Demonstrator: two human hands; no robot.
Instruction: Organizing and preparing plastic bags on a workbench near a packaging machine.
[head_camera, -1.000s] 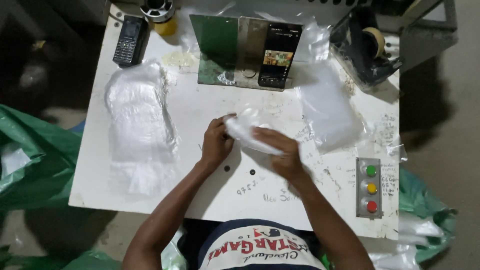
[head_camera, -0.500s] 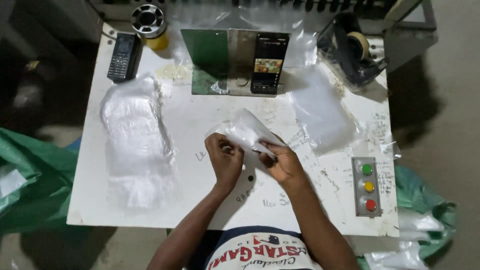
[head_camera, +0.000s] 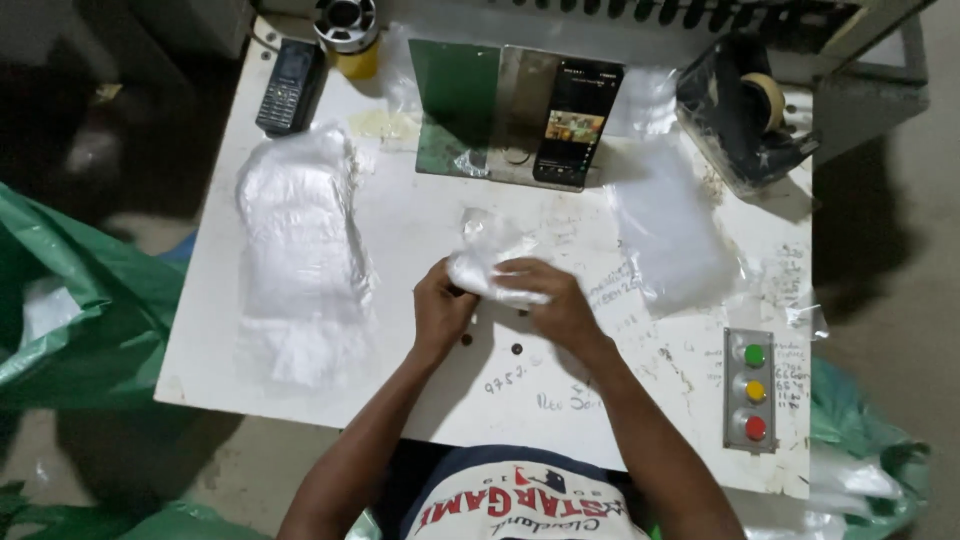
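Between both hands (head_camera: 500, 305), crinkled clear bag (head_camera: 487, 258)

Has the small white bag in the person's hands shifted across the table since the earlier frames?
No real shift: the white bag sits in both hands, left hand and right hand, in front of the propped phone, as before.

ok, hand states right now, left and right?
Left hand: closed, pinching the small clear plastic bag.
Right hand: closed over the same bag, pressing it to the white table.
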